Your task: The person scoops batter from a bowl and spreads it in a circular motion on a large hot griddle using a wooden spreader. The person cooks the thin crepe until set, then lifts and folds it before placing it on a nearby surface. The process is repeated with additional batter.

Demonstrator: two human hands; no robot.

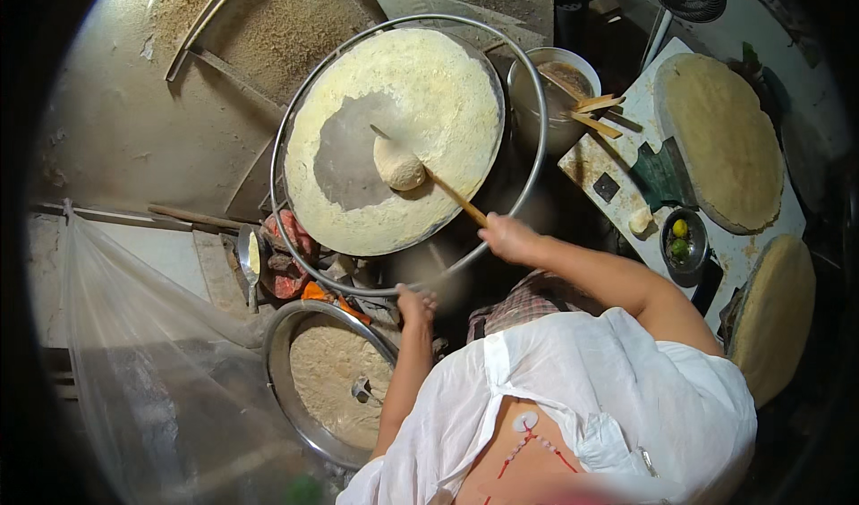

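Note:
My right hand (511,239) grips the wooden handle of a long stick (458,195), which reaches over a round griddle (351,161). At the stick's far part sits a lump of batter or dough (399,165); a thin dark tip shows beyond it. A pale yellow layer of batter (420,84) covers most of the griddle, while a grey patch lies bare left of the middle. Around the griddle runs a metal ring (534,147). At its near side my left hand (416,303) is closed on the ring, fingers curled.
A metal basin of batter (327,371) stands near left, with a small metal tool inside. Left of it hangs plastic sheeting (152,353). On the right, a table (591,161) bears large round flatbreads (720,138) and a dark bowl (684,268). A pot (528,116) with wooden sticks stands beyond the ring.

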